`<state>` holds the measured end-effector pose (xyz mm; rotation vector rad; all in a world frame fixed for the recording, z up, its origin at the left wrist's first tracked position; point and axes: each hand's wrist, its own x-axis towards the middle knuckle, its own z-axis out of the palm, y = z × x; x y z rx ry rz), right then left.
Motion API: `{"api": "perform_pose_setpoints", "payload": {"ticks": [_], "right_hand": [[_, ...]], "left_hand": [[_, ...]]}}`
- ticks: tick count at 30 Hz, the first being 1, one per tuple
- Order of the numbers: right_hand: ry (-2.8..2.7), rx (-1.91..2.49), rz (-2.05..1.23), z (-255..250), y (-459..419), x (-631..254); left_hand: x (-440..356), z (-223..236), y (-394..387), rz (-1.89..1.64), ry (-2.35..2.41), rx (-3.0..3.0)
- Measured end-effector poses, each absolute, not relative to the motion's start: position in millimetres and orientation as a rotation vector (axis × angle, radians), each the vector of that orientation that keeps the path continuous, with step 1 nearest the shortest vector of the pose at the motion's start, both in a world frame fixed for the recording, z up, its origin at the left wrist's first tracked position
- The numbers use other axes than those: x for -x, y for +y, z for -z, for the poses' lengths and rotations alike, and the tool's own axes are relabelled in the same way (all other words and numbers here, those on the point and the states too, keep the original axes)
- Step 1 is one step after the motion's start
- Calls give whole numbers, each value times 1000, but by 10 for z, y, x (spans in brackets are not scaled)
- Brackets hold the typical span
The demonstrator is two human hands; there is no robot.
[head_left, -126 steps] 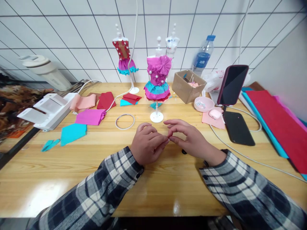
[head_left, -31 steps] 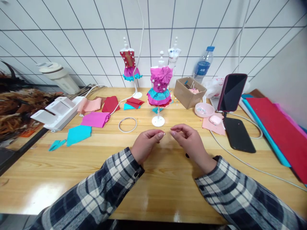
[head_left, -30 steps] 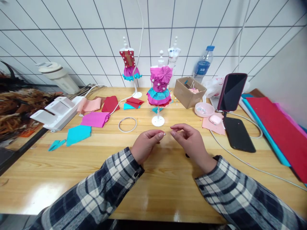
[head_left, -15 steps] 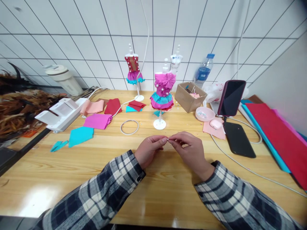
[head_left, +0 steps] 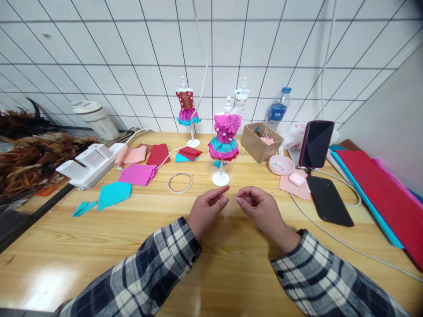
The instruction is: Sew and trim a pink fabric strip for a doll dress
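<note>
My right hand (head_left: 261, 209) is closed in a pinch, with a tiny white pearl-like bead (head_left: 236, 198) at the fingertips; whether it has a pin is too small to tell. Across a small gap, my left hand (head_left: 206, 209) holds nothing, its thumb and forefinger apart. Just beyond both hands stands a mini dress form (head_left: 225, 132) on a white base, dressed in magenta, turquoise and red with a pleated rosette and white beads. Behind it are a second form (head_left: 186, 105) in a red bodice and a white form (head_left: 241, 99).
Folded magenta cloth (head_left: 138, 174), turquoise cloth (head_left: 114, 195) and a silver ring (head_left: 180, 182) lie to the left. On the right are a cardboard box (head_left: 261, 147), a pink bowl (head_left: 282, 165), a propped phone (head_left: 316, 144), a black slab (head_left: 330, 200) and a trailing white cable (head_left: 350, 248).
My hands have parted from touching fingertips. The tiny bead stays in the right hand's pinch, while the left fingers have opened. The view has tilted up slightly.
</note>
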<state>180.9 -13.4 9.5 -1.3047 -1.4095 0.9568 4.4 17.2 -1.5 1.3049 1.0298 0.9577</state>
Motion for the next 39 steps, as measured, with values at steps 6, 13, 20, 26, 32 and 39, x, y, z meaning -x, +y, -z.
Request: {"api": "perform_pose_setpoints", "payload": {"ticks": [6, 13, 20, 26, 32, 39], "right_hand": [[-1561, 1111, -552, -662, 61, -1846], [-1465, 958, 65, -1282, 447, -1809], [-1680, 1018, 395, -1312, 615, -1869], [-1641, 1137, 407, -1369, 556, -1928], [-1631, 1246, 484, -1421, 526, -2011], [-1627, 1274, 543, -1404, 536, -2006]], "left_hand": [[-19, 182, 737, -1362, 1387, -1621], [-206, 190, 1048, -1070, 1378, -2009], [-156, 112, 941, -798, 1219, -2045], [-145, 62, 912, -826, 1260, -2136], [-129, 66, 866, -842, 1292, -2164], [-134, 42, 818, -879, 1321, -2174]]}}
